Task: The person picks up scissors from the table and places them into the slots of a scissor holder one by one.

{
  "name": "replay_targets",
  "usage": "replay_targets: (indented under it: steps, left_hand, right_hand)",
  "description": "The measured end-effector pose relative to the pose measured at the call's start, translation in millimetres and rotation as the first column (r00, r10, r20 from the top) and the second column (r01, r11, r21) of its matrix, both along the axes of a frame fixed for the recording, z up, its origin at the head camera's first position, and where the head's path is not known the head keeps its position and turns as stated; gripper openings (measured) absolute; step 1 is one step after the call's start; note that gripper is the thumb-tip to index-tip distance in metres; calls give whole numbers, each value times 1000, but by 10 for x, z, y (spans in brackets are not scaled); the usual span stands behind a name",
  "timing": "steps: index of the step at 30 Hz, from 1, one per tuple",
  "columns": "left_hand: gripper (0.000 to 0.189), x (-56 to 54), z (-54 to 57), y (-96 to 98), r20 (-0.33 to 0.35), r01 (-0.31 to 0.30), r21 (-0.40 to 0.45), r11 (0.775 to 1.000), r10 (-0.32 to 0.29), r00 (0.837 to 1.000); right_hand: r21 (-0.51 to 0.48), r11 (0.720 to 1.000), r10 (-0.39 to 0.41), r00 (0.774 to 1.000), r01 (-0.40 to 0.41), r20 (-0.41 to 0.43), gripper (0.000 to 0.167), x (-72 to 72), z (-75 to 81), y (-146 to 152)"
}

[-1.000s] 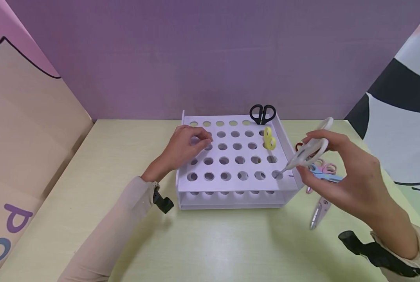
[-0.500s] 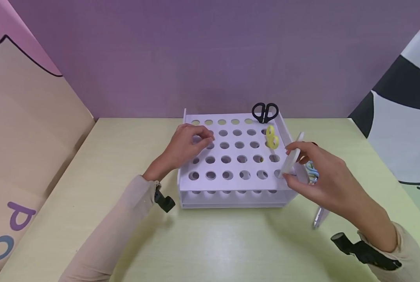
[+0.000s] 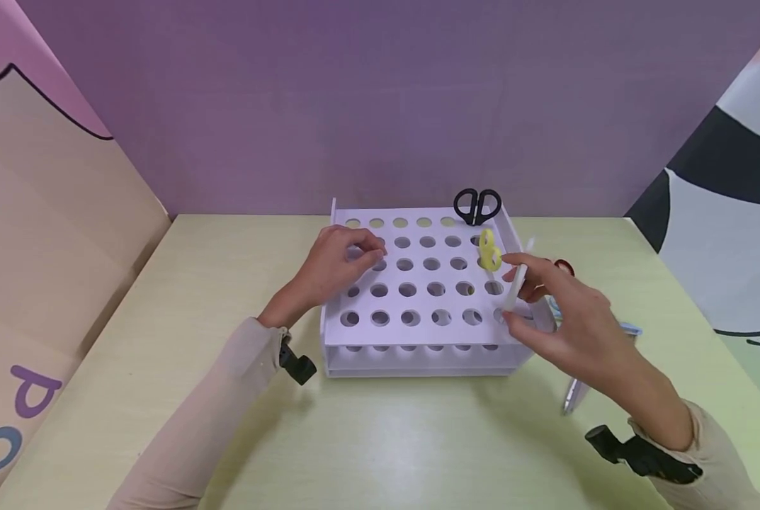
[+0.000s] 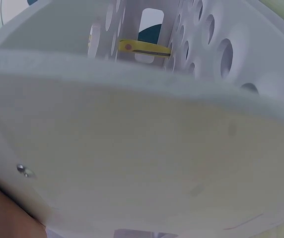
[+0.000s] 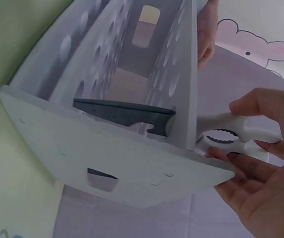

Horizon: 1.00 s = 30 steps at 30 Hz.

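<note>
My right hand [image 3: 567,312] pinches a pair of white-handled scissors [image 3: 517,285] between thumb and fingers. In the right wrist view the dark blades of these kitchen-type scissors [image 5: 127,113] pass down through a hole of the white rack [image 3: 418,336], at its front right corner, and the handles stay above the top plate. My left hand [image 3: 335,258] rests on the left side of the rack's top, fingers loosely bent. Black-handled scissors [image 3: 477,218] and yellow scissors [image 3: 489,249] stand in holes along the rack's right side.
On the table [image 3: 392,446] right of the rack lie more scissors, partly hidden by my right hand: a red handle [image 3: 564,266], a light blue piece [image 3: 632,329] and a blade [image 3: 571,398]. A purple wall [image 3: 380,106] rises behind the table.
My right hand has moved left and turned the white scissors from slanted to nearly upright, their blades now deeper in the hole. The left hand has stayed on the rack.
</note>
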<state>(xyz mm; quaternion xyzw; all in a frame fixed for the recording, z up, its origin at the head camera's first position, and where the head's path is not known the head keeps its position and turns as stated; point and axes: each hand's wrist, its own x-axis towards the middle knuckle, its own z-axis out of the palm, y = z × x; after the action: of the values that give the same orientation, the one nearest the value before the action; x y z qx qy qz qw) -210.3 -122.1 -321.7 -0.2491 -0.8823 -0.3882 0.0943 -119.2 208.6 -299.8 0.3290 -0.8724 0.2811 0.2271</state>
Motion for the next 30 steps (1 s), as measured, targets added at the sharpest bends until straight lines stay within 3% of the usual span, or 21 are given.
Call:
replay_targets:
  steps: [5,8,13,15,20,26,30]
  left_hand:
    - [12,15,32,-2,3,5,4,1000,-5,1000]
    - [11,22,36,-2,11,1,8,1000,-1,1000]
    - [12,32,33,6,23,0,10,1000,0,1000]
    - [12,39,37,8,25,-2,11,1000,2,1000]
    - [12,38,21,5,27,-5,10,1000,5,1000]
    - [12,30,4,10,29,-5,10,1000,4,1000]
    - [12,19,-1,15,30,-7,8,1000,7,1000]
  right_hand:
    - [-12,1000,12,1000,-12,9,100,29,-41,10]
    - [-52,999,16,1000,-16,11,104,65,-54,23]
    - [-138,989,51,996,-61,-71,71,124,-10,67]
    - [-144,989,29,993,-45,-115,75,150,28,92]
    - [-176,984,-32,990,8,-134,75,192,74,189]
    - [-222,973,-87,989,58,-123,53,175,28,377]
    - [-181,971,-175,982,159,-75,68,147,-18,517]
